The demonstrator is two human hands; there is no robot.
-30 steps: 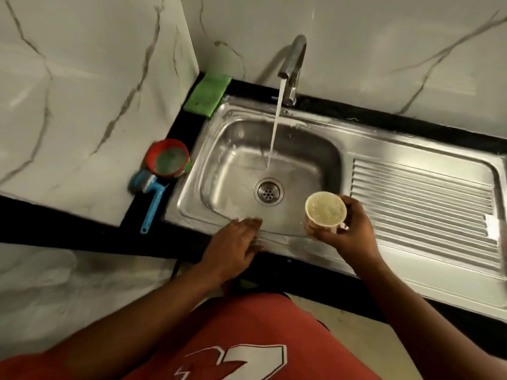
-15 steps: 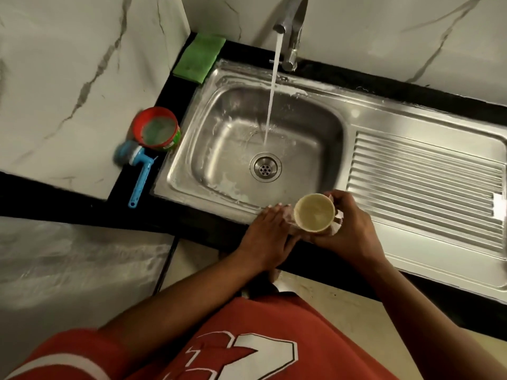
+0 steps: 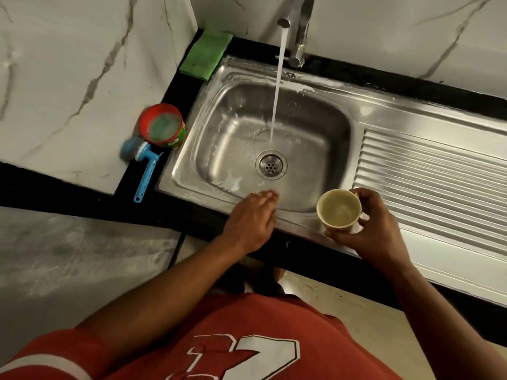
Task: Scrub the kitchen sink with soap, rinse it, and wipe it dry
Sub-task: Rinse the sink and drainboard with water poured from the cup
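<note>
While the red shirt [image 3: 247, 338] nearest us carries a large white numeral, perhaps a 7, it is cut off below and we cannot read it for certain. Just beyond it our hands have parted. Half a second ago the left hand [image 3: 251, 218] was pressed up against the cup [image 3: 338, 209]. Now it has slid away to the left and lies flat over the front rim of the sink [image 3: 197, 149], with its straight fingers reaching into the basin. The right hand [image 3: 367, 229] keeps its fingers curled round the cup, holding it upright above that same rim, just beside the ribbed drainboard [image 3: 428, 171]. We cannot tell whether the cup holds water.

We judge that the rinse is under way, with the bare left hand rubbing soap off the near wall. A patch of suds [image 3: 233, 185] lies just beyond the fingertips, near the drain [image 3: 271, 163]. Foam also lines the back rim, so wiping dry is some way off. Water [image 3: 277, 86] still runs from the tap [image 3: 297, 28] and lands just behind the drain.

Off to the left stand a red soap tub [image 3: 162, 126] and a blue brush [image 3: 145, 171]. The tub's side label is too blurred to read. A green sponge [image 3: 205, 54] lies in the far corner.
</note>
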